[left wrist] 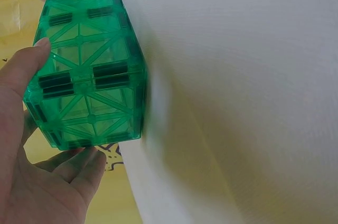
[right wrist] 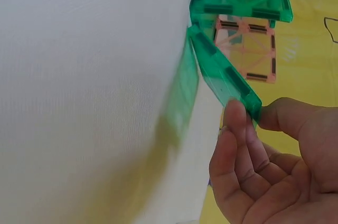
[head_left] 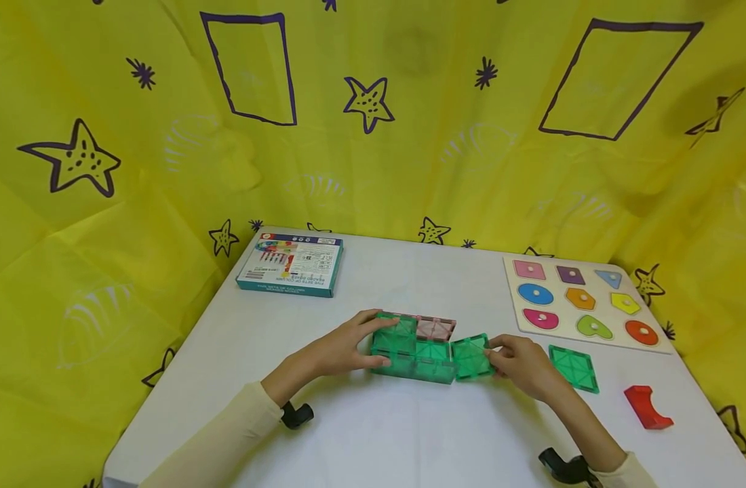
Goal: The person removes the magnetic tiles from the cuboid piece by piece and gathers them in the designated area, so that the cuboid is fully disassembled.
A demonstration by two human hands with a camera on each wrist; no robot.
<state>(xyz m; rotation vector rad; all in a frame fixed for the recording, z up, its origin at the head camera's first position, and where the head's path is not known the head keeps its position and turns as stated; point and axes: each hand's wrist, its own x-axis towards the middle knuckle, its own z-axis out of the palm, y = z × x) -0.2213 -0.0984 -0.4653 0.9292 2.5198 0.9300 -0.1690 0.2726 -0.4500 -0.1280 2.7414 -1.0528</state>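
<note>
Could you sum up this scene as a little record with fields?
Left hand: grips the green tile structure
Right hand: pinches a single green tile, close beside the structure
Pink tile: at the structure's back
Table, right: spare green tile, red block, shape puzzle
Table, left: printed box
Backdrop: yellow curtain with stars

My left hand [head_left: 342, 347] hides part of the green tiles [head_left: 403, 337]. Little words [head_left: 315, 260] on the box [head_left: 289, 266] are too small to read.

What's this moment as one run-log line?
left hand: holds green tile structure | right hand: pinches single green tile | separate green tile: on table
</note>
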